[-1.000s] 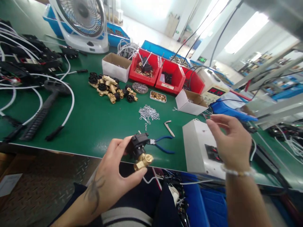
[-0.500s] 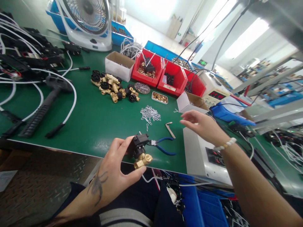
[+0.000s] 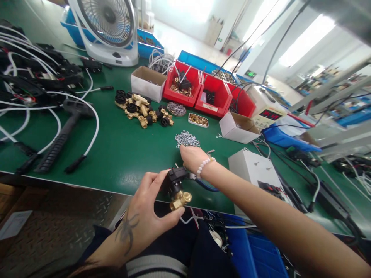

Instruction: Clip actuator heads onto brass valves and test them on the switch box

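Brass fitting (image 3: 180, 199) between left fingers (image 3: 148, 181), thumb (image 3: 171, 219); clips (image 3: 188, 138) beside right fingers (image 3: 186, 153)

Between my left fingers (image 3: 158, 183) the fitting (image 3: 181, 199) is showing black above and brassy gold below; behind them my tattoo (image 3: 127, 233) is making a dark spider shape. Just beyond my right fingers (image 3: 186, 153) the clips (image 3: 188, 139) are shining silver; nearer me than these fingers, the pliers (image 3: 207, 186) are showing blue. Behind them my bracelet (image 3: 199, 170) is running a beaded white. Well beyond both sets of fingers, the bins (image 3: 180, 95) are glowing red. Beneath my right fingers the bench (image 3: 116, 154) is spreading plain green.
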`<state>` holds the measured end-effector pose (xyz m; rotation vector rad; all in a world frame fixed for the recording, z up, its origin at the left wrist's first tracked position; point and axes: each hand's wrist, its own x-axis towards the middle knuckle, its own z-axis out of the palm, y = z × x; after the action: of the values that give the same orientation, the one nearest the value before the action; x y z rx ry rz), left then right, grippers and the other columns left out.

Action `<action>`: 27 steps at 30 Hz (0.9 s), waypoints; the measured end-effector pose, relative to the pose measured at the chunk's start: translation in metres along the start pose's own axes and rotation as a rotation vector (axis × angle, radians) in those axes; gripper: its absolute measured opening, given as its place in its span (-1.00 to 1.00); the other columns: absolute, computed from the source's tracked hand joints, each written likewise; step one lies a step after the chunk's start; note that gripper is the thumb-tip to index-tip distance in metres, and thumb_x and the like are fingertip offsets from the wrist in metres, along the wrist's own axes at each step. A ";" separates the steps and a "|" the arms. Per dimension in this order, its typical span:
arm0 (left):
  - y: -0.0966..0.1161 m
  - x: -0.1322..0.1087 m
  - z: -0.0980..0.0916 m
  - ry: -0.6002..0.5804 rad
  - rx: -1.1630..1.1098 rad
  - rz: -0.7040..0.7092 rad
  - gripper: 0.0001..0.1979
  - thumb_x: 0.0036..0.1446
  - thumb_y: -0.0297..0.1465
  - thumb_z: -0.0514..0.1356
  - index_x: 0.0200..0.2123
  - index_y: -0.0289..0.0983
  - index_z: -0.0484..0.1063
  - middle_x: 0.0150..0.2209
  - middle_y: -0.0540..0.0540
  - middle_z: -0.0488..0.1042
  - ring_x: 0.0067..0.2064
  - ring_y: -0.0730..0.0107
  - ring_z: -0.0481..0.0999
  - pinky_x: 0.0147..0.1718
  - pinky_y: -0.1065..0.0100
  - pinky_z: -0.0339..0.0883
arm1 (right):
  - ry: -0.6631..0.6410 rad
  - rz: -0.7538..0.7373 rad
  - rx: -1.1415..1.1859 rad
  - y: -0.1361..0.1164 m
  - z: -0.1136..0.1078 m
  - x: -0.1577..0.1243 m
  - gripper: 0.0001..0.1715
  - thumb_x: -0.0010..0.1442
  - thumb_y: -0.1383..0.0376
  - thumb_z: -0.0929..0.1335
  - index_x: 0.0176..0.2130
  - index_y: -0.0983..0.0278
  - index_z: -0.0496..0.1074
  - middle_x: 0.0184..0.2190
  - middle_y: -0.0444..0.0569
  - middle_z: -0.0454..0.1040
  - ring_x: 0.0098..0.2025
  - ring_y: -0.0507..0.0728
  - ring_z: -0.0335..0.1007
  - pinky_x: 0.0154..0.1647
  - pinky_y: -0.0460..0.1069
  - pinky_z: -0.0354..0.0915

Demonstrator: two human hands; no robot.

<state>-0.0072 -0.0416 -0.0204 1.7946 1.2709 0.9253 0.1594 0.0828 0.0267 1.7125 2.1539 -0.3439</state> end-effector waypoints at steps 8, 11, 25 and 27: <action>0.004 -0.001 0.000 0.067 -0.054 -0.016 -0.36 0.13 -0.27 0.26 0.27 -0.09 0.18 -0.04 -0.07 0.32 -0.04 0.24 0.49 0.02 0.11 0.47 | 0.342 -0.131 0.777 0.009 -0.018 -0.081 -0.82 0.35 0.28 0.32 -0.12 0.26 0.50 -0.31 -0.10 0.61 -0.27 0.03 0.56 -0.20 -0.09 0.45; 0.012 -0.003 -0.004 0.083 -0.044 0.010 -0.34 0.12 -0.28 0.26 0.28 -0.10 0.18 -0.07 -0.07 0.32 -0.10 0.26 0.48 -0.04 0.14 0.50 | 0.403 -0.164 1.088 0.001 -0.016 -0.113 -0.92 0.25 0.26 0.41 -0.25 0.22 0.53 -0.40 -0.16 0.60 -0.35 0.01 0.55 -0.29 -0.12 0.44; 0.014 0.000 -0.004 0.081 0.055 -0.007 -0.39 0.09 -0.28 0.28 0.22 -0.16 0.27 -0.10 -0.06 0.33 -0.12 0.26 0.47 -0.07 0.17 0.47 | 0.421 0.075 0.709 0.028 -0.008 -0.066 -0.85 0.26 0.35 0.34 -0.21 0.32 0.52 -0.35 -0.03 0.62 -0.36 0.06 0.56 -0.25 -0.03 0.44; 0.009 0.003 -0.002 0.087 0.052 -0.015 -0.39 0.10 -0.27 0.28 0.22 -0.16 0.27 -0.10 -0.06 0.34 -0.13 0.26 0.48 -0.09 0.17 0.47 | 0.328 0.073 0.654 0.037 -0.005 -0.042 -0.80 0.26 0.39 0.33 -0.13 0.35 0.51 -0.26 0.00 0.63 -0.26 0.06 0.58 -0.15 -0.03 0.44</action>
<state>-0.0047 -0.0407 -0.0111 1.7994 1.3717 0.9795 0.2027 0.0567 0.0503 2.3242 2.3566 -0.8792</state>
